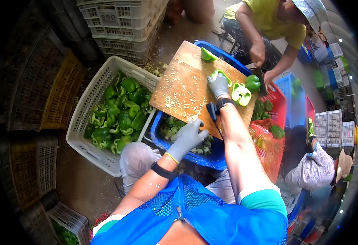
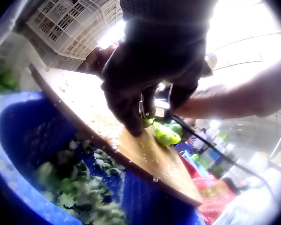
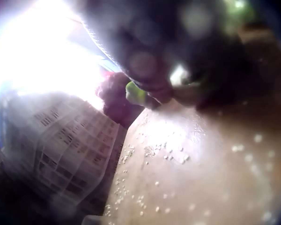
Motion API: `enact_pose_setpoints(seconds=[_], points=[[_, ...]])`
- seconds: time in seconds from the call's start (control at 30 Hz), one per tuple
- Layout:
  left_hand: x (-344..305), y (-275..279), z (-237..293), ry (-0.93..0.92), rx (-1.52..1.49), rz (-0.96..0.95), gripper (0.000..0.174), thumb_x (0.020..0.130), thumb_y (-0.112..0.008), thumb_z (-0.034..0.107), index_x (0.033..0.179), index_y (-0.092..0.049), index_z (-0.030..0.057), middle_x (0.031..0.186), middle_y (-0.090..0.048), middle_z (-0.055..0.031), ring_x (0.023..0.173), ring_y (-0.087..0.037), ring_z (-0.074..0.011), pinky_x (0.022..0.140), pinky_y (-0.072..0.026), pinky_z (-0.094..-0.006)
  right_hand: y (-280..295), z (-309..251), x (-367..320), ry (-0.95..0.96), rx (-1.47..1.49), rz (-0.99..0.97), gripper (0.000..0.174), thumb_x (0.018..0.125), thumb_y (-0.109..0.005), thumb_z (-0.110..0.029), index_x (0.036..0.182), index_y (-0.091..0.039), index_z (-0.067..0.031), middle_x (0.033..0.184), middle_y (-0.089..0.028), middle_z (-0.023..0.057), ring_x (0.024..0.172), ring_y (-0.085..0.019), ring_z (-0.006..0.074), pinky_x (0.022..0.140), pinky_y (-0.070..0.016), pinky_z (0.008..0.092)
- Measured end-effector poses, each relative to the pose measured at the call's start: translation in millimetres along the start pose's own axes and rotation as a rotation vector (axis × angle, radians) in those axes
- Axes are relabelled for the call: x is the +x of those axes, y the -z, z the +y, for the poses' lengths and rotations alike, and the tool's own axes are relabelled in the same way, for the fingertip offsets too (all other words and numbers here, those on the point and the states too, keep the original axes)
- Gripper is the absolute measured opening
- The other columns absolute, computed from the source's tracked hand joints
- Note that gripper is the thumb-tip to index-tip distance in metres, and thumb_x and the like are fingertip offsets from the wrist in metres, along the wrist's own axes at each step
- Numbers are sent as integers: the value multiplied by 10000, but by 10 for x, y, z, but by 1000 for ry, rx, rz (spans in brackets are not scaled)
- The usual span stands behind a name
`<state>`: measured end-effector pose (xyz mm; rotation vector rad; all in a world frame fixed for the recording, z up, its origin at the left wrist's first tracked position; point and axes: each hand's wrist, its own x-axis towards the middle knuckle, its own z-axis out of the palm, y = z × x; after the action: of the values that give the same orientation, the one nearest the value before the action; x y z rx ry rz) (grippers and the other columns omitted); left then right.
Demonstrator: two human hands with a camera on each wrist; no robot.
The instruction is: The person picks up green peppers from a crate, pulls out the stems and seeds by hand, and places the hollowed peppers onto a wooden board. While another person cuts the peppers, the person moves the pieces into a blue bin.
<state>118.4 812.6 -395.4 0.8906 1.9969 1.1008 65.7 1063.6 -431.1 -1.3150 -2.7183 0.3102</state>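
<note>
My gloved right hand [image 1: 218, 86] grips a cut green bell pepper [image 1: 223, 76] on the wooden cutting board [image 1: 187, 81]; the right wrist view shows pale flesh under its dark, blurred fingers. My gloved left hand [image 1: 188, 138] is at the board's near edge, fingers loosely bent, with nothing visible in it. Below it a blue bin [image 1: 157, 136] holds pale green scraps [image 2: 91, 197]. An opened pepper half [image 1: 241, 94] and a whole bell pepper [image 1: 252, 83] lie right of my right hand. A pepper piece [image 1: 208, 55] lies at the far corner. Seeds dot the board.
A white crate [image 1: 75, 126] full of cut peppers stands left, below stacked crates [image 1: 119, 20]. At right are a red basket [image 1: 279, 100] and a red mesh bag [image 1: 264, 149] with peppers. Across the board, another person [image 1: 268, 24] holds a broad blade [image 1: 261, 81].
</note>
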Motion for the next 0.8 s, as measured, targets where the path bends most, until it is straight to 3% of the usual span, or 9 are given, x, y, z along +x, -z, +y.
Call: enact_pose_setpoints(seconds=[0.07, 0.1, 0.17, 0.23, 0.3, 0.37, 0.53, 0.67, 0.8], points=[[79, -15, -9, 128, -252, 148, 464, 844, -606, 393, 1111, -580, 15, 1110, -619, -203, 1007, -605, -368, 860, -481, -407, 11, -92, -111, 130, 70, -38, 512, 811, -675, -345, 1173, -547, -7, 1093, -610, 244, 993, -599, 384, 852, -485, 423], [175, -85, -151, 62, -371, 331, 467, 853, -620, 395, 1147, -543, 41, 1069, -628, -144, 930, -620, -241, 814, -498, -354, 41, -111, -222, 188, 101, -55, 488, 807, -678, -327, 1155, -550, -9, 1067, -619, 235, 977, -605, 375, 848, -486, 408], [335, -167, -330, 191, -787, 458, 503, 878, -601, 425, 1217, -475, 76, 1179, -545, -116, 1006, -582, -240, 773, -513, -398, 106, -34, -484, 422, 529, -309, 432, 812, -690, -253, 1165, -549, -48, 1046, -640, 153, 955, -620, 256, 826, -495, 351], [155, 220, 176, 493, -1231, 389, 518, 901, -574, 459, 1245, -423, 102, 1260, -453, -101, 1069, -544, -238, 722, -540, -410, 637, -205, -997, 108, 967, -811, 373, 826, -685, -166, 1148, -548, -37, 1017, -635, 56, 925, -593, 130, 797, -492, 280], [219, 119, -120, 254, -1625, -16, 466, 923, -556, 430, 1225, -491, 81, 1079, -596, -109, 927, -630, -231, 759, -569, -446, 937, -183, -1479, 120, 1280, -1021, 371, 826, -702, -171, 1150, -565, -57, 950, -617, -27, 811, -567, 54, 732, -470, 208], [233, -53, -211, 309, -1917, -309, 469, 917, -587, 371, 1250, -495, 54, 1046, -638, -113, 875, -654, -256, 794, -560, -433, 998, -48, -1772, 51, 1320, -1061, 387, 821, -709, -166, 1151, -559, -30, 952, -622, -15, 820, -583, 69, 745, -481, 221], [-5, 96, 177, 186, -1570, -202, 592, 811, -667, 98, 1341, -419, 5, 1242, -554, -129, 1055, -590, -224, 881, -504, -328, 1190, -35, -2175, 121, 1252, -772, 377, 789, -716, -131, 1118, -576, -10, 967, -636, 21, 865, -597, 95, 767, -488, 259], [-83, 128, 279, 126, -1139, 185, 651, 761, -710, 100, 1348, -430, 60, 1175, -543, -124, 1018, -573, -219, 851, -506, -323, 1087, -85, -2351, 263, 732, -315, 309, 747, -749, -214, 926, -625, 6, 816, -625, 118, 747, -621, 199, 677, -473, 328], [-105, 344, 100, -217, -147, 769, 791, 655, -758, 159, 1367, -416, 111, 1321, -398, -188, 1120, -511, -311, 883, -490, -388, 830, 125, -2399, 198, 434, -225, 424, 783, -722, -394, 872, -615, 7, 771, -627, 174, 722, -623, 294, 658, -476, 380]])
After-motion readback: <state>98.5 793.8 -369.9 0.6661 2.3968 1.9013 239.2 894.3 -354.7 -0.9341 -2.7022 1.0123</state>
